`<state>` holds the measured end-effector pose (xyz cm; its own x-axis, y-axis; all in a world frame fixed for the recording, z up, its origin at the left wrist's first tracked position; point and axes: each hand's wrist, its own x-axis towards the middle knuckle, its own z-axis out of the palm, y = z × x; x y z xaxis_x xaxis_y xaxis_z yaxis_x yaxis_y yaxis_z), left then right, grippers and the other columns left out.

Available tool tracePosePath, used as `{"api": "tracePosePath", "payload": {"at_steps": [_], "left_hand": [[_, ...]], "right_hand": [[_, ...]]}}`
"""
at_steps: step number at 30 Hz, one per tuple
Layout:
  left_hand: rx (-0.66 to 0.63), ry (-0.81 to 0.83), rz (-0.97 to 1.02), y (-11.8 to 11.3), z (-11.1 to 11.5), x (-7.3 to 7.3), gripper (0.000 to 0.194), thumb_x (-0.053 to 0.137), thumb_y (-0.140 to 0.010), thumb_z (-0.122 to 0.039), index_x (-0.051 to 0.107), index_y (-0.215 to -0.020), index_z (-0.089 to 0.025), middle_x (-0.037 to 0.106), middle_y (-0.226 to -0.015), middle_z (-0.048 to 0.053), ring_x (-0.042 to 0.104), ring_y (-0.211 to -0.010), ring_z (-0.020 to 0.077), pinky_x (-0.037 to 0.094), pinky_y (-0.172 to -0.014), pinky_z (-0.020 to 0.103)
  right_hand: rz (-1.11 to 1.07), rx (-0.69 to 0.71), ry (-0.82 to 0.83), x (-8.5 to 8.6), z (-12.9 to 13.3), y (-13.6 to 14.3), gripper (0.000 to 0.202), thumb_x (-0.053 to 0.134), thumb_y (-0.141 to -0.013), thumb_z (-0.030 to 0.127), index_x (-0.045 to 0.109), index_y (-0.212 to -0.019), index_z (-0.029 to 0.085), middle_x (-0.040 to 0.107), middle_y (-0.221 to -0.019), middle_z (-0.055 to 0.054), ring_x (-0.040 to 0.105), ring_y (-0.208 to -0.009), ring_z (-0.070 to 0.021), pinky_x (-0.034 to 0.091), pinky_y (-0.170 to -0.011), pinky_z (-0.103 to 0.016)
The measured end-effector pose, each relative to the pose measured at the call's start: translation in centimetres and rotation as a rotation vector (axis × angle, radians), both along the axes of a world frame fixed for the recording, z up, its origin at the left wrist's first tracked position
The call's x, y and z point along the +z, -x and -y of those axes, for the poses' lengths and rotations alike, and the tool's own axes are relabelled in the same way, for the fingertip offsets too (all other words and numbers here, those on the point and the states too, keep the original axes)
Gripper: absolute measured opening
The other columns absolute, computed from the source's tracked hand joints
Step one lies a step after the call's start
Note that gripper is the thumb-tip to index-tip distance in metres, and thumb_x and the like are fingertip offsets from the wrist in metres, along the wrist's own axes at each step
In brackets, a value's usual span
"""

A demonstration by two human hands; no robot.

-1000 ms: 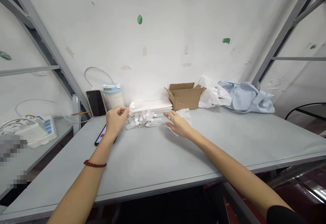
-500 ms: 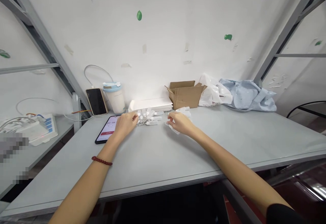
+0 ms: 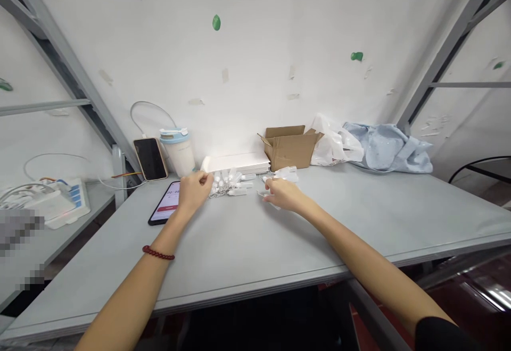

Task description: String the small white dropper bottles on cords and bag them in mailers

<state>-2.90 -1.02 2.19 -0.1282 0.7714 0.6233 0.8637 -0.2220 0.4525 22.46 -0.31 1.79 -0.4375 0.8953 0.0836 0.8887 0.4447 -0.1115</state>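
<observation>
Several small white tags with strings lie in a heap on the grey table. Beside the heap's left edge is my left hand, its fingers curled together; what they hold, if anything, is too small to make out. My right hand is to the right of the heap, thumb and fingertips close around the string end of a translucent white tag, which is partly hidden under the hand. More white tags lie just behind my right hand.
A running phone lies left of my left hand. Behind stand another phone, a lidded cup, a flat white box, an open carton, a white plastic bag and blue cloth.
My left hand has shifted slightly left, away from the heap. My right hand has stayed nearly in place, and the tag beneath it shows less than before.
</observation>
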Motion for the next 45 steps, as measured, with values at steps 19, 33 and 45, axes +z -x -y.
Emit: {"api": "tracePosePath", "payload": {"at_steps": [19,33,45], "left_hand": [[-0.598,0.518,0.2,-4.3,1.1,-2.5,0.03,0.047,-0.081,-0.039,0.062,-0.086,-0.014,0.063,-0.07,0.003,0.054,-0.047,0.0113,0.044,-0.054,0.027],[-0.594,0.572,0.323,-4.7,1.5,-1.2,0.029,0.053,-0.076,-0.041,0.062,-0.077,-0.013,0.062,-0.069,0.004,0.051,-0.048,0.0101,0.042,-0.05,0.026],[-0.738,0.715,0.551,-4.5,1.6,-0.4,0.041,0.058,-0.071,-0.054,0.06,-0.079,-0.014,0.06,-0.072,0.004,0.049,-0.05,0.0094,0.042,-0.05,0.026]], "right_hand": [[-0.457,0.237,0.074,0.7,0.9,0.8,0.011,0.054,-0.078,0.018,0.062,-0.084,0.013,0.065,-0.08,-0.006,0.056,-0.073,-0.014,0.039,-0.065,-0.023],[-0.526,0.25,0.108,0.3,0.5,0.6,0.014,0.05,-0.08,0.017,0.064,-0.082,0.012,0.066,-0.079,-0.006,0.057,-0.074,-0.0144,0.041,-0.07,-0.026],[-0.81,0.303,0.454,1.0,1.0,0.7,0.019,0.045,-0.085,0.023,0.06,-0.084,0.013,0.062,-0.08,-0.004,0.055,-0.067,-0.01,0.042,-0.06,-0.022]]}}
